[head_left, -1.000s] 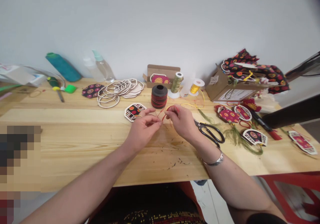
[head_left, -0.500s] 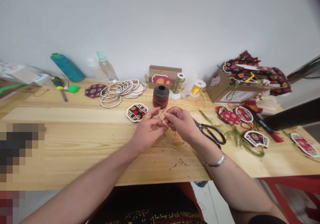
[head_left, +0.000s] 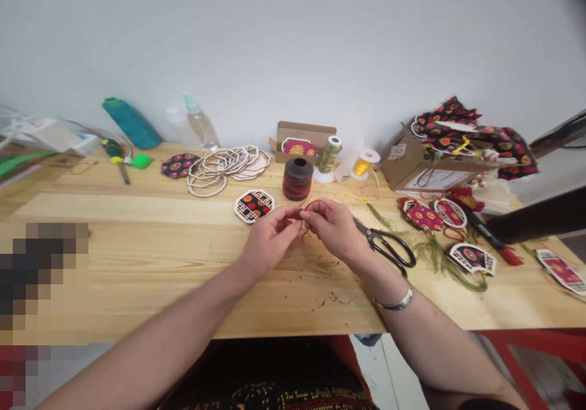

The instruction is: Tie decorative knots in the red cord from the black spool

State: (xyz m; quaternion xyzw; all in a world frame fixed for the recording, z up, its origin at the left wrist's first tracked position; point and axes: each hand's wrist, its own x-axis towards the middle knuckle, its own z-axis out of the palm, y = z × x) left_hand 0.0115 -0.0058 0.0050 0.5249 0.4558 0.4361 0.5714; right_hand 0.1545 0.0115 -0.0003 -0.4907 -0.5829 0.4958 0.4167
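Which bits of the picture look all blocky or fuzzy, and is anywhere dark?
All in the head view: coarse square blocks cover part of the lower left; the red cord at the left hand and right hand is too fuzzy to trace fully; the top right corner goes dark.

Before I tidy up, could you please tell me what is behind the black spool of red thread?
Behind the spool is a small cardboard box with a red patterned piece; the spool covers the table right behind it.
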